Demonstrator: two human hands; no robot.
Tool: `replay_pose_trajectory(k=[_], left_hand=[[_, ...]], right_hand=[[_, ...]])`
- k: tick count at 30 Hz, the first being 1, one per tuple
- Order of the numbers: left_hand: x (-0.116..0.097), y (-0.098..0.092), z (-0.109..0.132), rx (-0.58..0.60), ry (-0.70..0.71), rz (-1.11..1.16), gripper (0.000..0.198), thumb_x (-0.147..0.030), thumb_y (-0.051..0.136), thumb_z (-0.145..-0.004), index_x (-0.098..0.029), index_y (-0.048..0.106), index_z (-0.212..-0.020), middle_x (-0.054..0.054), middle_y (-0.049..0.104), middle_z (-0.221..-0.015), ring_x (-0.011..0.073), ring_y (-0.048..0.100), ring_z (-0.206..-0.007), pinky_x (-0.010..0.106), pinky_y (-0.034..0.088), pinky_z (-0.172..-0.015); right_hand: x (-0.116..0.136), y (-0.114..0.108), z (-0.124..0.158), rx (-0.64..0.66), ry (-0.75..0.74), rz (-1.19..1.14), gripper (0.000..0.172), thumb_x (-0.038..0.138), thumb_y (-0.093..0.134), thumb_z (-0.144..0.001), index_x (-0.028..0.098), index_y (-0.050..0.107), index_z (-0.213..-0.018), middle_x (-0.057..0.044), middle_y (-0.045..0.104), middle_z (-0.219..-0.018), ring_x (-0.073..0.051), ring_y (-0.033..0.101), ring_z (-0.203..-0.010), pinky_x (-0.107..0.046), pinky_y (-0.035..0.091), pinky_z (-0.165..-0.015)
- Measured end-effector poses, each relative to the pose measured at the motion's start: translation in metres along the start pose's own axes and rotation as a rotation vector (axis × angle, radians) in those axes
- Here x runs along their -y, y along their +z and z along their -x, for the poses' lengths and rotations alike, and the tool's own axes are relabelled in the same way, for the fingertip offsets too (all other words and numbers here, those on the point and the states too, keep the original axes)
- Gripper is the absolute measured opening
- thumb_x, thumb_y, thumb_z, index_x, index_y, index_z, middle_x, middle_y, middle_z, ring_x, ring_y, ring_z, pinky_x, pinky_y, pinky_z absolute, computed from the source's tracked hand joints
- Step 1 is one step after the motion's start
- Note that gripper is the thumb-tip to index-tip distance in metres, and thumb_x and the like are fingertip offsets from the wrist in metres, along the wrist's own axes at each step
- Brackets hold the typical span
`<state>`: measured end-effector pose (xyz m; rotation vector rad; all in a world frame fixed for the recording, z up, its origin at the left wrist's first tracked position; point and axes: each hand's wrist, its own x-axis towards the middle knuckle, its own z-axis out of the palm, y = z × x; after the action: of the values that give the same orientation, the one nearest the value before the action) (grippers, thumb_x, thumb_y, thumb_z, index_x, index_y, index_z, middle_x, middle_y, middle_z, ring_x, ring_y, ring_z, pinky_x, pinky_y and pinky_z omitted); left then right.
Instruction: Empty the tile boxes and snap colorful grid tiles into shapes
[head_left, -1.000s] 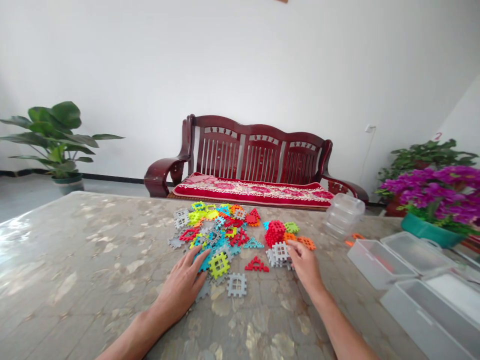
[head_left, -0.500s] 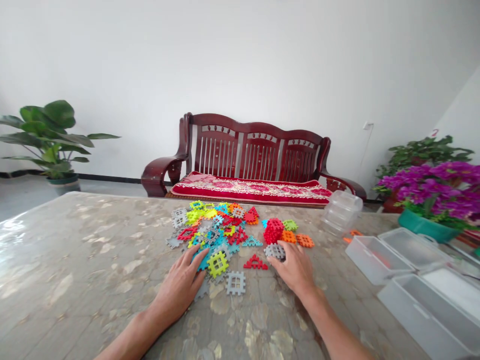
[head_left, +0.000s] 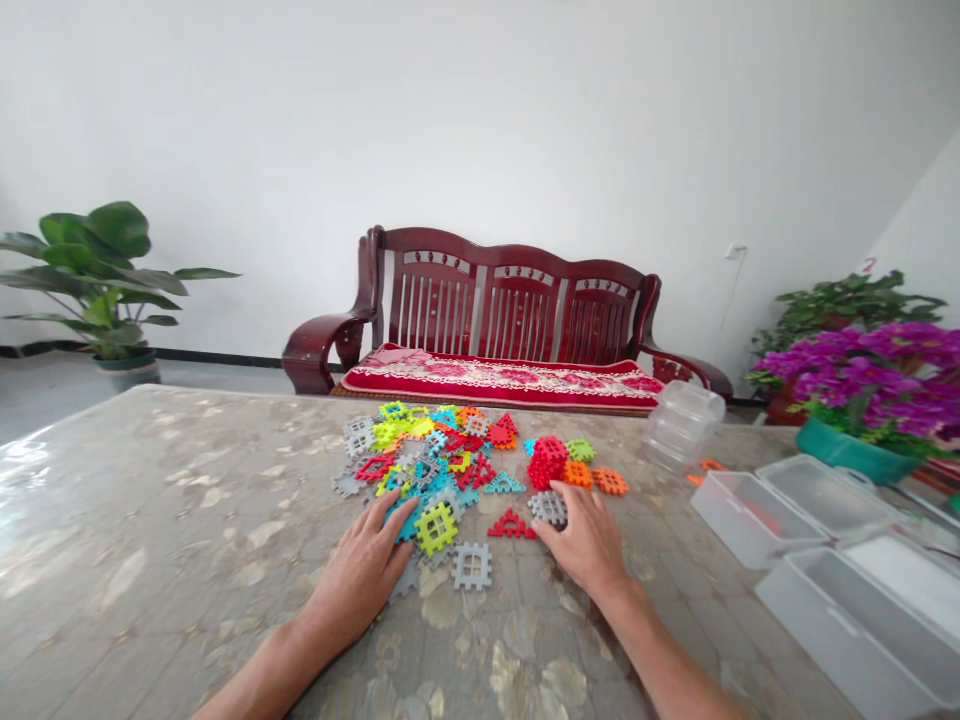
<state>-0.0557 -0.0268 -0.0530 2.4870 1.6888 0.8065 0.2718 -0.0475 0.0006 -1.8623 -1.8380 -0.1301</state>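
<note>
My left hand [head_left: 363, 552] rests at the near left edge of a heap of interlocking plastic building tiles [head_left: 427, 468], fingers apart and tips by a blue tile [head_left: 405, 522]. Close to it lie a lime-green square tile [head_left: 436, 529] and a grey window tile [head_left: 472, 566]. My right hand [head_left: 586, 535] is low over the table, thumb and forefinger apart on either side of a grey tile [head_left: 548, 508] that lies flat. Whether they touch it is unclear. A red triangular tile [head_left: 511, 524] lies left of the thumb. Beyond the fingertips sits a red assembled ball-like block [head_left: 547, 462].
Orange tiles [head_left: 610, 481] and a green tile [head_left: 580, 450] lie past my right hand. Clear plastic boxes [head_left: 840, 620] stand open at the right, with a transparent container [head_left: 684, 425] farther back. A teal flowerpot [head_left: 855, 450] is behind them; a wooden bench [head_left: 480, 250] stands beyond the table.
My right hand has drawn back slightly toward me, uncovering more of the grey tile. My left hand and the heap look the same.
</note>
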Motion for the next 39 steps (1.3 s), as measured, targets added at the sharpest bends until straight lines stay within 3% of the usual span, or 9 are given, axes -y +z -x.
replay_pose_trajectory(k=[9,12,16,22,29,35,39], left_hand=[[0.004,0.007,0.002,-0.033,0.024,-0.02,0.045,-0.034,0.041,-0.096,-0.028,0.053,-0.14,0.008,0.05,-0.145,0.0267,0.05,-0.132,0.045,0.045,-0.109],[0.004,0.007,0.002,-0.031,0.024,-0.015,0.045,-0.033,0.042,-0.096,-0.029,0.053,-0.14,0.008,0.051,-0.145,0.0265,0.051,-0.132,0.045,0.045,-0.109],[0.002,0.004,0.001,-0.026,0.018,-0.019,0.045,-0.032,0.042,-0.096,-0.028,0.053,-0.139,0.008,0.051,-0.145,0.0264,0.051,-0.132,0.045,0.045,-0.109],[-0.004,-0.006,-0.001,0.03,0.009,-0.021,0.045,-0.031,0.042,-0.095,-0.025,0.055,-0.138,0.011,0.051,-0.145,0.0285,0.05,-0.133,0.048,0.045,-0.11],[-0.008,-0.009,-0.002,0.046,-0.007,-0.01,0.046,-0.029,0.043,-0.094,-0.023,0.055,-0.138,0.012,0.051,-0.146,0.0302,0.05,-0.134,0.05,0.043,-0.111],[-0.007,-0.007,-0.001,0.033,-0.016,0.022,0.045,-0.031,0.045,-0.094,-0.024,0.056,-0.137,0.011,0.05,-0.147,0.0299,0.049,-0.134,0.05,0.043,-0.111],[-0.008,-0.007,0.0,0.031,-0.028,0.033,0.045,-0.03,0.047,-0.093,-0.024,0.056,-0.137,0.011,0.05,-0.147,0.0295,0.049,-0.135,0.049,0.042,-0.112]], right_hand=[[-0.007,-0.001,0.002,0.002,-0.014,-0.045,0.042,0.037,0.063,-0.084,0.022,0.064,-0.123,-0.007,0.071,-0.12,-0.029,0.059,-0.11,-0.043,0.044,-0.096],[-0.019,-0.006,0.0,0.011,0.07,-0.079,0.032,0.028,0.05,-0.09,0.021,0.066,-0.118,-0.005,0.073,-0.115,-0.024,0.062,-0.108,-0.038,0.044,-0.095],[-0.032,-0.01,-0.002,0.066,0.171,-0.021,0.034,0.016,0.05,-0.084,0.024,0.07,-0.11,-0.003,0.074,-0.11,-0.023,0.063,-0.105,-0.034,0.047,-0.089],[-0.038,-0.008,-0.003,0.071,0.097,0.045,0.033,0.012,0.052,-0.08,0.022,0.072,-0.105,-0.005,0.074,-0.108,-0.025,0.062,-0.103,-0.035,0.046,-0.09],[-0.047,-0.012,-0.004,0.046,0.124,0.145,0.038,0.005,0.049,-0.078,0.023,0.073,-0.101,-0.004,0.074,-0.107,-0.023,0.063,-0.1,-0.033,0.044,-0.085],[-0.042,-0.009,-0.002,0.028,0.067,0.124,0.024,0.017,0.057,-0.081,0.023,0.073,-0.097,-0.005,0.073,-0.103,-0.025,0.061,-0.1,-0.034,0.043,-0.086],[-0.044,-0.007,0.0,0.029,0.058,0.14,0.028,0.012,0.055,-0.076,0.023,0.073,-0.094,-0.005,0.072,-0.102,-0.025,0.061,-0.097,-0.035,0.044,-0.084]])
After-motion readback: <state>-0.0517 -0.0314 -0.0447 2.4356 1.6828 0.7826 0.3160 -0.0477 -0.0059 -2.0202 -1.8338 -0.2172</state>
